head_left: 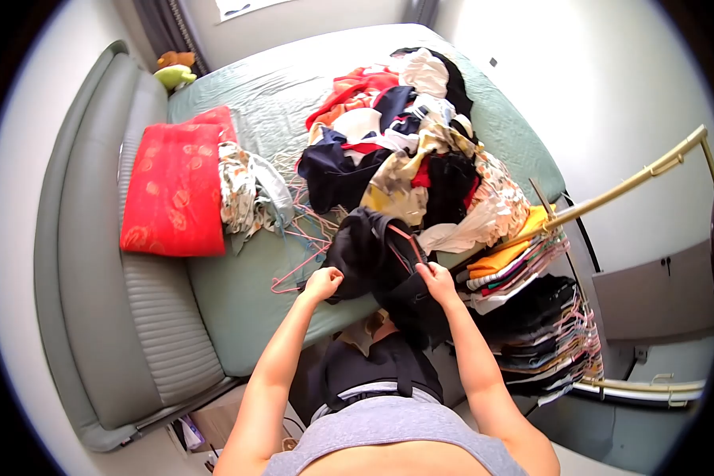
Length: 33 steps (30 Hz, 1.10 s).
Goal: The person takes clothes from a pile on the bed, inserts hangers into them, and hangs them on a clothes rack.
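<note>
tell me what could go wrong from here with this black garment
The black garment might snag on the pink hanger lying near the left hand.
Its lower part hangs past the near edge of the bed, so it could slip down if the right hand loosens.
</note>
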Each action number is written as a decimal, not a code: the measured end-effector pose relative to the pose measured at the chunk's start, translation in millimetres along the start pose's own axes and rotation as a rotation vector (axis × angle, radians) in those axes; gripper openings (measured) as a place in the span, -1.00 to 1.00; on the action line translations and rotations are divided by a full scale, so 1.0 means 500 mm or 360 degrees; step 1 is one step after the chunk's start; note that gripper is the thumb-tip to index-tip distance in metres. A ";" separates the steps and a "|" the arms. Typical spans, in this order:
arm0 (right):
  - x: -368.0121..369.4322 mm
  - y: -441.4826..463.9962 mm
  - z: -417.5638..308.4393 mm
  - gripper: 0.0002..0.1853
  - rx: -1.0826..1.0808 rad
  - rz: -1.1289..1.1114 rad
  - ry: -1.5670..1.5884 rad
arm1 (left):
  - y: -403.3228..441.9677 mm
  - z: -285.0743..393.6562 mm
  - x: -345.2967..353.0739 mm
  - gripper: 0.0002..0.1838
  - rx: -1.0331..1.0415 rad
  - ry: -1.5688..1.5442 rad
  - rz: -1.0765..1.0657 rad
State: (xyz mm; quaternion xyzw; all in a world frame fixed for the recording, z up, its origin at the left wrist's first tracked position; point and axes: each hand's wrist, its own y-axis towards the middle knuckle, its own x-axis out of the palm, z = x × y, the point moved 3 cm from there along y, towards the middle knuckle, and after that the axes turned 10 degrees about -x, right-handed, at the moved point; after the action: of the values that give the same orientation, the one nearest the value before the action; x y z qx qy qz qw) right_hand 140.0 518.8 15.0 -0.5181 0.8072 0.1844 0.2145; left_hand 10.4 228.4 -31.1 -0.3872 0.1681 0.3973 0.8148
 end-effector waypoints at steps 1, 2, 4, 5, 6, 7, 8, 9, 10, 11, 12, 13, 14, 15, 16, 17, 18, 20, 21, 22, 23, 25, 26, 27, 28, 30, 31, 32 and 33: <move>-0.006 -0.011 -0.020 -0.59 0.0064 -0.0077 -0.0102 | -0.004 0.011 0.001 -0.77 0.0023 -0.0058 0.0045; -0.021 -0.020 -0.047 -0.59 0.0008 0.0122 -0.0078 | -0.005 0.027 0.003 -0.78 0.0073 -0.0098 0.0078; -0.041 -0.045 -0.073 -0.61 0.0035 0.0406 0.0333 | -0.001 0.049 0.014 -0.79 0.0146 -0.0191 0.0099; -0.053 -0.058 -0.072 -0.63 0.0018 0.0532 0.0499 | -0.001 0.058 0.020 -0.79 0.0179 -0.0236 0.0106; -0.067 -0.068 -0.055 -0.64 0.0004 0.0586 0.0534 | -0.005 0.070 0.027 -0.80 0.0245 -0.0231 0.0141; -0.081 -0.073 -0.019 -0.65 0.0036 0.0601 0.0277 | -0.008 0.080 0.035 -0.81 0.0302 -0.0251 0.0152; -0.088 -0.082 0.016 -0.65 0.0059 0.0615 0.0211 | -0.010 0.089 0.046 -0.81 0.0294 -0.0219 0.0121; -0.101 -0.090 0.034 -0.65 0.0081 0.0632 0.0148 | -0.015 0.108 0.054 -0.82 0.0289 -0.0184 0.0090; -0.130 -0.103 0.018 -0.69 0.0091 0.0671 -0.0001 | -0.021 0.133 0.062 -0.83 0.0240 -0.0202 0.0011; -0.155 -0.120 0.001 -0.70 0.0072 0.0723 -0.0006 | -0.015 0.150 0.081 -0.84 0.0300 -0.0172 0.0023; -0.181 -0.135 -0.012 -0.71 0.0051 0.0779 -0.0014 | -0.006 0.169 0.100 -0.84 0.0365 -0.0145 0.0033; -0.205 -0.152 -0.012 -0.72 0.0036 0.0840 -0.0023 | 0.002 0.190 0.122 -0.85 0.0433 -0.0114 0.0037; -0.226 -0.176 0.005 -0.73 0.0006 0.0928 -0.0027 | 0.013 0.213 0.150 -0.85 0.0418 -0.0075 -0.0007; -0.248 -0.203 0.021 -0.72 0.0034 0.1020 0.0065 | 0.015 0.248 0.176 -0.86 0.0459 -0.0017 0.0006; -0.276 -0.236 0.036 -0.71 0.0084 0.1037 0.0077 | 0.017 0.285 0.210 -0.86 0.0499 0.0028 -0.0032; -0.300 -0.270 0.050 -0.71 0.0134 0.1062 0.0096 | 0.018 0.320 0.243 -0.87 0.0543 0.0080 -0.0071; -0.325 -0.308 0.064 -0.70 0.0208 0.1046 0.0148 | 0.016 0.356 0.278 -0.87 0.0614 0.0083 -0.0144; -0.376 -0.384 0.077 -0.72 0.0206 0.1111 0.0040 | -0.001 0.436 0.349 -0.87 0.0715 0.0122 -0.0270; -0.396 -0.424 0.091 -0.72 0.0234 0.1138 0.0009 | 0.001 0.464 0.387 -0.87 0.0769 0.0154 -0.0318; -0.416 -0.462 0.102 -0.75 0.0257 0.1161 -0.0039 | 0.001 0.488 0.431 -0.87 0.0819 0.0183 -0.0370; -0.434 -0.499 0.111 -0.75 0.0302 0.1195 -0.0062 | -0.001 0.511 0.478 -0.87 0.0864 0.0203 -0.0421; -0.471 -0.561 0.107 -0.76 0.0384 0.1252 -0.0107 | -0.029 0.568 0.548 -0.87 0.0976 0.0290 -0.0451; -0.482 -0.594 0.119 -0.76 0.0399 0.1304 -0.0304 | -0.038 0.590 0.585 -0.87 0.1042 0.0304 -0.0470; -0.491 -0.622 0.127 -0.76 0.0430 0.1367 -0.0349 | -0.049 0.614 0.620 -0.87 0.1105 0.0313 -0.0487; -0.496 -0.646 0.135 -0.76 0.0458 0.1426 -0.0393 | -0.061 0.638 0.653 -0.87 0.1232 0.0346 -0.0443; -0.504 -0.686 0.146 -0.77 0.0571 0.1460 -0.0466 | -0.073 0.680 0.721 -0.85 0.1345 0.0345 -0.0394; -0.507 -0.698 0.148 -0.77 0.0587 0.1493 -0.0475 | -0.078 0.698 0.750 -0.84 0.1398 0.0343 -0.0363; -0.512 -0.707 0.148 -0.77 0.0598 0.1497 -0.0532 | -0.083 0.711 0.775 -0.82 0.1437 0.0346 -0.0366; -0.516 -0.712 0.151 -0.78 0.0608 0.1500 -0.0587 | -0.090 0.729 0.793 -0.81 0.1471 0.0413 -0.0374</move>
State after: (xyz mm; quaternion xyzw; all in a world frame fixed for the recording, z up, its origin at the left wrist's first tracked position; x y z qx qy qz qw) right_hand 573.4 613.1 63.4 -0.0108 0.9202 0.1986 0.3372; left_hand 281.9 694.9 -4.6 -0.0480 0.3820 0.1353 0.9129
